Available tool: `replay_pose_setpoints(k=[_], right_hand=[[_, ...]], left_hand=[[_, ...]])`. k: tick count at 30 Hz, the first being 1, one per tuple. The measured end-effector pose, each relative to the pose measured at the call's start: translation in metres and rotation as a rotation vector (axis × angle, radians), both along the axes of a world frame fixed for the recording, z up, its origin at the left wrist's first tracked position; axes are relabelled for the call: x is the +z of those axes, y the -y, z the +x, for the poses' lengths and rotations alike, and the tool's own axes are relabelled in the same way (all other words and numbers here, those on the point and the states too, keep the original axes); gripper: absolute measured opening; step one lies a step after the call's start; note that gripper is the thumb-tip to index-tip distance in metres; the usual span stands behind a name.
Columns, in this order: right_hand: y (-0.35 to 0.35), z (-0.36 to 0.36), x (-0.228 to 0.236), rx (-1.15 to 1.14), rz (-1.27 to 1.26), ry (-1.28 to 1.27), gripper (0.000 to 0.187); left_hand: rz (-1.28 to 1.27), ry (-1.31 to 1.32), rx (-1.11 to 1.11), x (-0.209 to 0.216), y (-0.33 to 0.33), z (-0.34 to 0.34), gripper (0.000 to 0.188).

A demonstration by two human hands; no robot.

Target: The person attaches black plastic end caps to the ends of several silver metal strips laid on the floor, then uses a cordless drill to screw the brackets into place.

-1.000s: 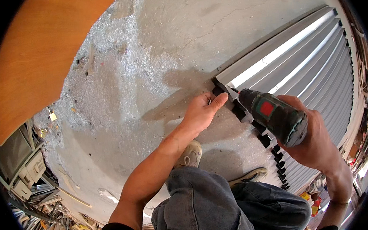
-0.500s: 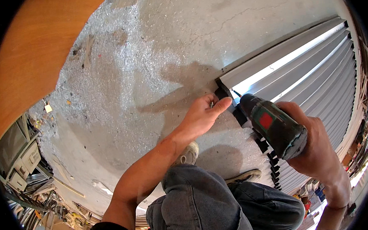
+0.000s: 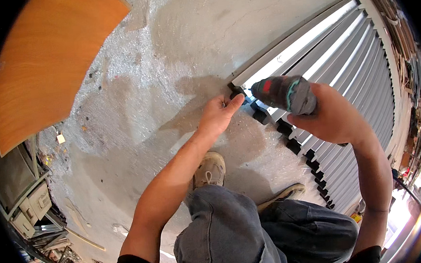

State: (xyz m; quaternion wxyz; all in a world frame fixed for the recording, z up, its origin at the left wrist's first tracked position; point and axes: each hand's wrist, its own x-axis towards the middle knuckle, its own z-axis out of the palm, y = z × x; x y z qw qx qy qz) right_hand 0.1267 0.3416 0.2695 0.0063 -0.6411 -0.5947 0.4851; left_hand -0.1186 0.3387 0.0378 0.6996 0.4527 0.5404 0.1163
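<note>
My right hand (image 3: 336,116) grips a dark power drill (image 3: 290,94) with a red patch, its nose pointing left. The drill's tip meets the near end of the outermost metal profile (image 3: 283,59), beside its black end cap (image 3: 237,91). My left hand (image 3: 215,117) is closed at that same end, the thumb reaching to the cap. A small shiny metal piece (image 3: 224,104) shows between its fingers; its kind is too small to make out. More grey profiles (image 3: 358,103) lie side by side on the floor, several with black end caps (image 3: 287,128).
An orange-brown wooden panel (image 3: 47,59) stands at the upper left. Below it are pale drawer boxes (image 3: 34,209) and a heap of scrap. My shoes (image 3: 210,169) rest on the concrete floor (image 3: 125,151), which glitters with shavings. Stacked lengths of material (image 3: 397,33) line the right side.
The drill has swung from a steep tilt to nearly level, its nose now lower and closer to the end cap. The view has shifted, and both hands appear higher and further left.
</note>
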Motion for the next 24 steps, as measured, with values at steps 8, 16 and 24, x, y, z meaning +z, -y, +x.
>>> replay_pose_setpoints(k=[8, 16, 24], right_hand=[[0.105, 0.035, 0.049, -0.315, 0.067, -0.162, 0.034], [0.204, 0.036, 0.027, -0.514, -0.117, -0.422, 0.043], [0.239, 0.036, -0.002, -0.570, -0.042, -0.462, 0.054]], left_hand=[[-0.304, 0.351, 0.225, 0.034, 0.069, -0.018, 0.034], [-0.614, 0.661, 0.164, 0.036, 0.096, -0.003, 0.032], [-0.832, 0.813, 0.314, 0.049, 0.098, 0.011, 0.029]])
